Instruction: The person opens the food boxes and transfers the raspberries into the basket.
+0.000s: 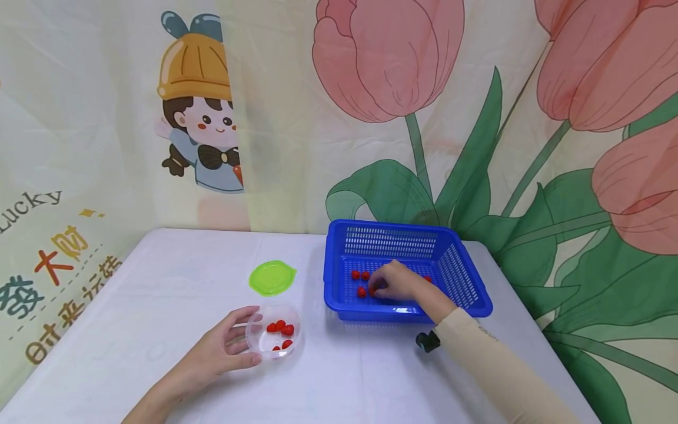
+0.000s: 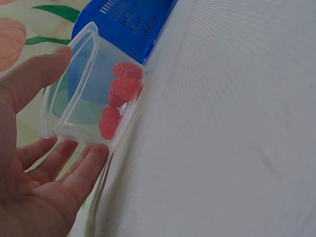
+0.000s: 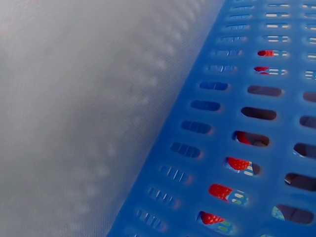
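Observation:
My left hand holds a clear plastic tub by its side, thumb at the rim and fingers curved about the wall. Several red raspberries lie on the tub's bottom. My right hand reaches down into a blue slotted basket, its fingertips pinching a raspberry near the basket floor. Other raspberries lie beside those fingers, and one more shows behind the wrist. In the right wrist view the basket wall hides most of the hand; red berries show through its slots.
A bright green lid lies flat on the white-covered table, behind the tub. Beneath the right sleeve a small dark object is visible near the basket's front. A printed cloth hangs behind the table.

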Available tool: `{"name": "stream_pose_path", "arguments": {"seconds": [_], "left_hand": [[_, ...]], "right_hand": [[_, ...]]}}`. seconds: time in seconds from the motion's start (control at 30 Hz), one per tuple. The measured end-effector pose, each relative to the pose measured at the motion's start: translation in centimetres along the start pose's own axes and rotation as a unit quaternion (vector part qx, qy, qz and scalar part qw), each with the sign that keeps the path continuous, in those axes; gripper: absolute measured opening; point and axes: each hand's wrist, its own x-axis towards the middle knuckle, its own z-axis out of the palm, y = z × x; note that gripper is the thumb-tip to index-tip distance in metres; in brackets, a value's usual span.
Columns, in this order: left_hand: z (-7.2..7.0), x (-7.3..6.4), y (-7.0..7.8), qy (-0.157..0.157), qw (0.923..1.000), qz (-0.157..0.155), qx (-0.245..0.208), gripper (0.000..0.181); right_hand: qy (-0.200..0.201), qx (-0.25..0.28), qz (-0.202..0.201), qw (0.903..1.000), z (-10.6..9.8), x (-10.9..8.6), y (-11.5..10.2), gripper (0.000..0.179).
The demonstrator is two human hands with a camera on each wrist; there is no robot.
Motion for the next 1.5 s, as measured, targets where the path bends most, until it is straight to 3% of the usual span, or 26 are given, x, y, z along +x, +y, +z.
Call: {"name": "stream_pose_path", "arguments": {"seconds": [0.4,0.7,1.03,1.5], "left_hand": [[-0.1,0.0,-0.2,0.001,1.0,0.003,0.001,0.088],[0.1,0.0,-0.2,0.002,1.0,-0.002,0.001,0.088],[0.0,0.0,-0.2,0.003,1.0,0.0,0.004,0.087],[0.0,0.1,-0.2,0.003,1.0,0.003,0.002,0.087]], "right_hand": [[0.009,0.009,0.015,0.9998,-0.1,0.0,-0.2,0.017],[0.065,0.025,-0.012,0.9975,-1.0,-1.0,-1.2,0.027],[0.097,0.004,-0.06,0.9935,-3.3,-1.1,-5.4,0.026],[0.066,0.008,-0.107,0.992,-5.1,0.2,-12.2,0.032]]}}
